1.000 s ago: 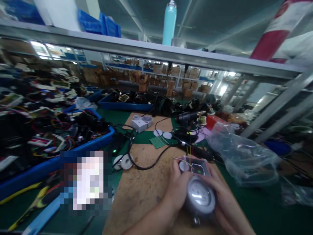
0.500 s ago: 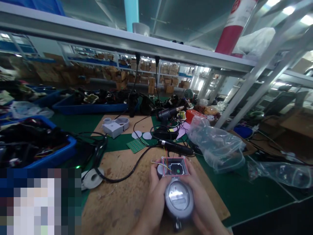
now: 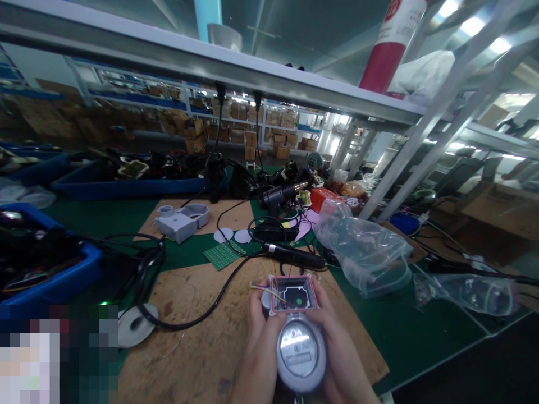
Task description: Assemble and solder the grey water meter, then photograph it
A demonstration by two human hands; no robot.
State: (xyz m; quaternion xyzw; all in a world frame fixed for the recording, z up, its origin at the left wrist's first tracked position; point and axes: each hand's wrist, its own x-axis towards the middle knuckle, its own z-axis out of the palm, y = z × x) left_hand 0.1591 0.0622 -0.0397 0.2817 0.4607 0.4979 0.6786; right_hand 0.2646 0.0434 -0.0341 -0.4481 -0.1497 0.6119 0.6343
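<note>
Between both hands is a grey meter (image 3: 301, 353) with a round glazed dial at its lower end. Its upper part is an uncovered rectangular housing (image 3: 312, 303) with a pinkish-red rim, and something black with a green dot lies inside. My left hand (image 3: 263, 336) wraps the meter's left side, thumb near the joint between dial and housing. On the other side my right hand (image 3: 332, 331) grips it likewise. Thin coloured wires (image 3: 266, 289) stick out over the housing's left edge. The undersides of the fingers are hidden.
The meter is above a wooden board (image 3: 189, 348). Beyond lie a black cylindrical handle (image 3: 295, 255) with a cable, a green circuit board panel (image 3: 223, 255), a grey plastic housing (image 3: 179, 224) and a heat gun (image 3: 278, 195). A solder-like reel (image 3: 137, 325), blue bin (image 3: 90, 258) and plastic bag (image 3: 366, 252) flank it.
The camera view has shifted, so the bench items appear farther left. The meter's dial face shows more clearly now. Both hands keep their hold on it.
</note>
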